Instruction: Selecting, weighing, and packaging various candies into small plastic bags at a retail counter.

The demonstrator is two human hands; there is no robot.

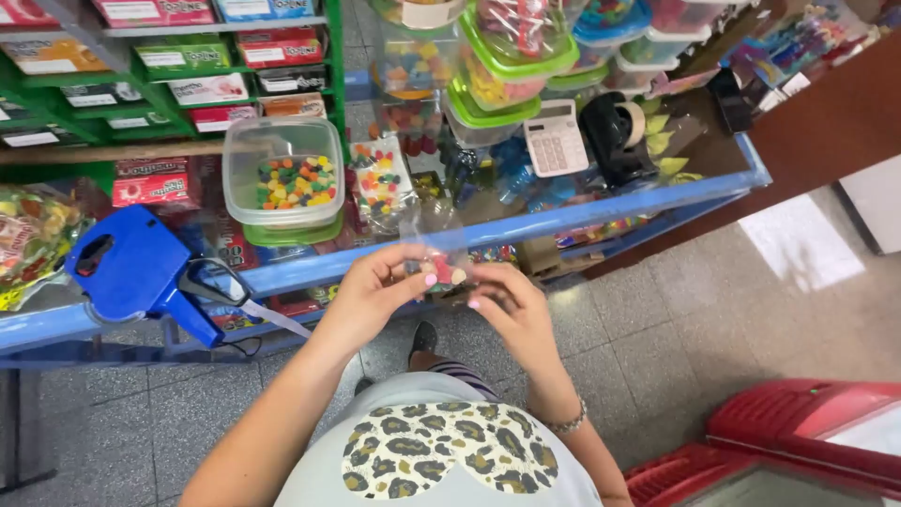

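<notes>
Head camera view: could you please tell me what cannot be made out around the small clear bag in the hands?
- Small clear bag: its contents are partly covered by the fingertips of the left hand and right hand, and too small to identify.
- Blue price labeller: the side facing away is hidden.
- Clear tub of coloured sweets: individual pieces are too small.
- Red lidded container: cut off by the frame's edge.

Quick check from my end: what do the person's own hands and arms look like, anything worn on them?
Both forearms are bare, with no sleeves in view. The left hand and right hand have nails painted light pink. A thin beaded bracelet sits on the right wrist. No gloves, and no rings that I can make out.
</notes>
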